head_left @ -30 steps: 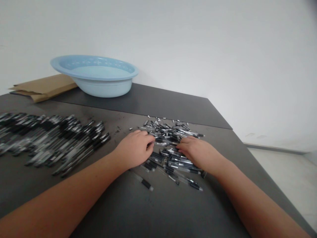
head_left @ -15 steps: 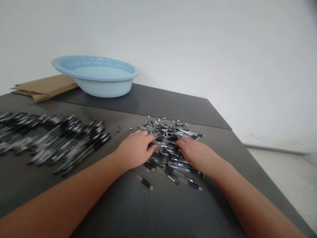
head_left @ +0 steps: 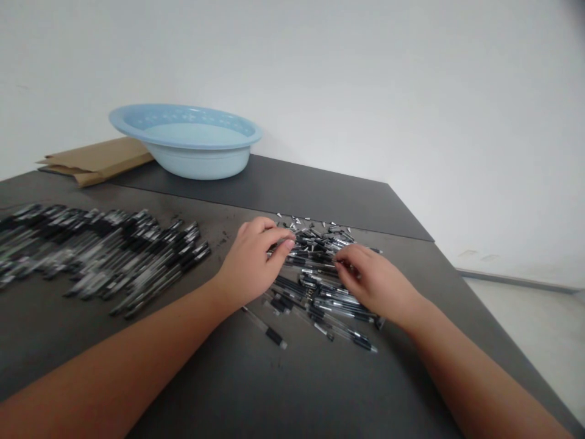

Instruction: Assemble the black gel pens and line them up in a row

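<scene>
A loose pile of black-and-clear pens (head_left: pixel 320 286) lies on the dark table (head_left: pixel 256 390) in front of me. My left hand (head_left: pixel 256 262) rests on the pile's left side, fingers pressed together and curled over the pens near its far edge. My right hand (head_left: pixel 375 281) lies on the pile's right side, fingers bent down into the pens. What either hand pinches is hidden by the fingers. One pen (head_left: pixel 267 329) lies apart, just under my left wrist.
A long spread of similar pens (head_left: pixel 105 256) covers the table's left side. Small pen tips (head_left: pixel 297 218) are scattered beyond the pile. A light blue basin (head_left: pixel 187 143) and flat cardboard (head_left: pixel 95 160) sit at the back left. The table edge runs along the right.
My left hand has slid forward and right, onto the pile's far part. My right hand's fingers have curled in more. The view has shifted slightly left.
</scene>
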`<state>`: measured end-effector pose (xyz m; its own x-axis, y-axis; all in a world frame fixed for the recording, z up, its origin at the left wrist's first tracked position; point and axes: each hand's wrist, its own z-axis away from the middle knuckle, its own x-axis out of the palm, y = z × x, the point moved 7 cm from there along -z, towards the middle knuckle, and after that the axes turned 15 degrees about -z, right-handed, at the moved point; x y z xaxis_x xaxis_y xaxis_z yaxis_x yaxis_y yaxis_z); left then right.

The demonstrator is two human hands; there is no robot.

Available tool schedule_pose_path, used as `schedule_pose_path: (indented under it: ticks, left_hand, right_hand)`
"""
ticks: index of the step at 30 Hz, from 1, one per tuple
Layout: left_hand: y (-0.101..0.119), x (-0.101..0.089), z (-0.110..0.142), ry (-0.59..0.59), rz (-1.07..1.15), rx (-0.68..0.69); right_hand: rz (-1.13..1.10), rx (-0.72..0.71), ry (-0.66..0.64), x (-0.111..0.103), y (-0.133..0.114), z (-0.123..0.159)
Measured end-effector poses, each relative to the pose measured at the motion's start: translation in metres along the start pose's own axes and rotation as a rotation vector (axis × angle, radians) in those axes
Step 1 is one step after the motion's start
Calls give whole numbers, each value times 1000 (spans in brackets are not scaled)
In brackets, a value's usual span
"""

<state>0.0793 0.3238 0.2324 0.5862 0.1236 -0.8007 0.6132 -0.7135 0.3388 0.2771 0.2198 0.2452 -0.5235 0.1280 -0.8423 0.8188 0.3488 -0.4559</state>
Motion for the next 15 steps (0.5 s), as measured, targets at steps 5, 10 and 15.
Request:
schedule_pose_path:
  ticks: [5, 10, 15]
  left_hand:
    - [-19, 12, 6, -84, 586, -440]
    - [-15, 44, 19, -243, 1214, -857]
    - [-6, 47, 24, -320, 1342, -947]
  right_hand:
    - [-287, -246, 292, -16, -27, 14]
    - [-401, -500, 216, -9, -64, 30]
    - [-304, -651, 53, 2, -83, 39]
